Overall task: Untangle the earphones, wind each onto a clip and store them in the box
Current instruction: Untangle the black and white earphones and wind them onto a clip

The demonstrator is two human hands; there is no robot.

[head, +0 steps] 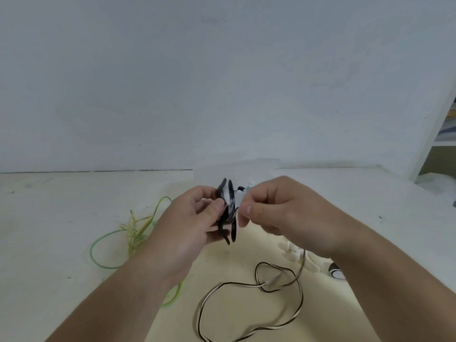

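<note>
Just below the middle of the frame, both hands are raised above the pale counter (pixel 61 218). The left hand (pixel 195 223) holds a black clip (pixel 233 230), its grip curled round it with the thumb pressed on the near side. Several turns of the black-and-white earphone cable (pixel 299 304) are wound on the clip. The right hand (pixel 278 211), just right of the clip, pinches that cable between thumb and fingertips right beside the winding.

From there the cable runs down past the right wrist and lies in loose loops on the counter at the lower centre. The green-yellow earphones (pixel 133 230) lie in a tangle left of the left hand, apart from the other cable. A white clip (pixel 293 253) lies on the counter under the right forearm. A small dark-and-white object (pixel 335 272) beside it is half hidden. A white shelf (pixel 441 134) shows at the right edge.
</note>
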